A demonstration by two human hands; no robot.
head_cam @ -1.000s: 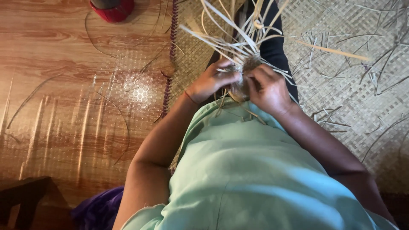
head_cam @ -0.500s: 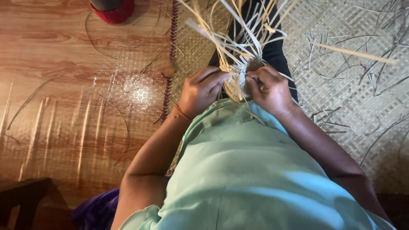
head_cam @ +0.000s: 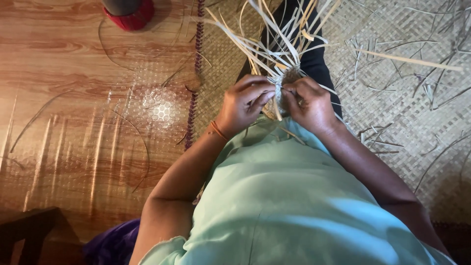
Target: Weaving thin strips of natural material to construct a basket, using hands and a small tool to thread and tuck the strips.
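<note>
Well out to the left of both hands, a red-based container is being cut off by the top edge, standing on the wooden floor, where a few loose strands are lying. Just beside the left hand, on its outer side, the beaded edge of a woven mat is running top to bottom. An orange thread bracelet is being worn at that wrist. The left hand is being kept curled, its fingers pinched on the near side of a small woven piece. The piece is being held between the two hands, touching both, just above the pale green garment. The right hand is being closed on the piece's other side, fingertips meeting those of the left. The piece is showing as a small, tight, rounded knot of tan weave, from which long pale flat strips are fanning up and away from the hands, some crossing, some bent. Further right of the right hand, stray strips are lying scattered over the mat.
</note>
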